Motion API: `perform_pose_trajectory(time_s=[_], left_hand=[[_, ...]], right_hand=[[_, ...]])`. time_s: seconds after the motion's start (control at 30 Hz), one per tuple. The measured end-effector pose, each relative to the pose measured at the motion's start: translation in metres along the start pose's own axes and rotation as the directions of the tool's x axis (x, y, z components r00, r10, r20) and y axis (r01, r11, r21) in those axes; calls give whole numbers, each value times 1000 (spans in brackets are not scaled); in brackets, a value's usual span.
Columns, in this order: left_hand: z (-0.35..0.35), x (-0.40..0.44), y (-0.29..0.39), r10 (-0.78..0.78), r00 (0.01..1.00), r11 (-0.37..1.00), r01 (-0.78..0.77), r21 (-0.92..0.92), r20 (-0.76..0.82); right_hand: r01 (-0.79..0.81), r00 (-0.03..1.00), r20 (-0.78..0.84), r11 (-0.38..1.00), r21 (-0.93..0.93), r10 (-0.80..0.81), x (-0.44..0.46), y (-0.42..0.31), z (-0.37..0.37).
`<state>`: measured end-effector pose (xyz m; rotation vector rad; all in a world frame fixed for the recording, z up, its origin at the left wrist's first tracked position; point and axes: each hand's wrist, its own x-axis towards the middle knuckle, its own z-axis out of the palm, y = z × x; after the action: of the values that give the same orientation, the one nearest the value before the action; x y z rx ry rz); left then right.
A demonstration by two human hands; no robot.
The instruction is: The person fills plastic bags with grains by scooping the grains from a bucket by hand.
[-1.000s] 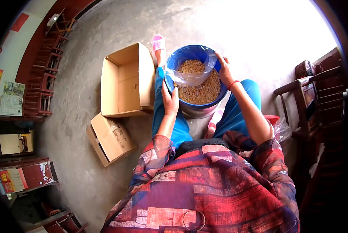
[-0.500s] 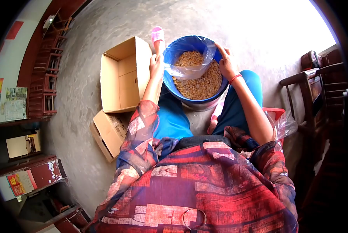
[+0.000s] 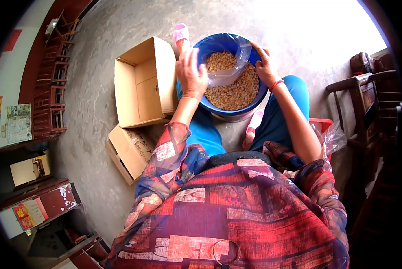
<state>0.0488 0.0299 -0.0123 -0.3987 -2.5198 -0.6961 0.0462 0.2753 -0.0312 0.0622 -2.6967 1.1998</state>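
A round blue container [image 3: 215, 41] stands between my legs, with yellowish grain [image 3: 235, 93] in it. A clear plastic bag [image 3: 229, 76] lies inside over part of the grain, and more grain shows through it. My left hand [image 3: 191, 74] is over the container's left rim with its fingers spread and slightly blurred; nothing is in it. At the right rim, my right hand [image 3: 265, 67] has its thumb and fingers around the container's edge, close to the bag's upper end. A red band circles my right wrist.
An open cardboard box [image 3: 138, 85] stands left of the container, and a smaller carton [image 3: 130, 151] lies below it. Wooden chairs [image 3: 360, 101] are at the right, near a red object [image 3: 321, 121] with clear plastic. Stacked stools [image 3: 50, 89] line the left wall.
My left hand left the container's left rim, moved out toward the box, then came back over the rim with fingers spread. My right hand stayed at the right rim.
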Motion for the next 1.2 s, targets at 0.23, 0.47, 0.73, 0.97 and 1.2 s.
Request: perform_pose_trajectory(time_s=[0.23,0.47,0.73,0.97,1.2], left_hand=[[11,-18,28,-32,786,997,65,-31,617],[9,-15,22,-2,932,928,137,-345,363],[11,-23,26,73,802,939,146,-313,593],[6,-17,26,-25,925,979,100,-178,380],[-4,24,-12,27,989,1000,-28,0,148]], right_hand=[[-20,1000,1,1000,18,20,-4,-3,-2],[-22,1000,-2,999,45,22,-2,0,0],[-21,1000,0,998,66,21,-2,1,0],[-5,1000,-15,999,45,5,-1,3,0],[-25,1000,-1,997,73,25,-1,3,0]])
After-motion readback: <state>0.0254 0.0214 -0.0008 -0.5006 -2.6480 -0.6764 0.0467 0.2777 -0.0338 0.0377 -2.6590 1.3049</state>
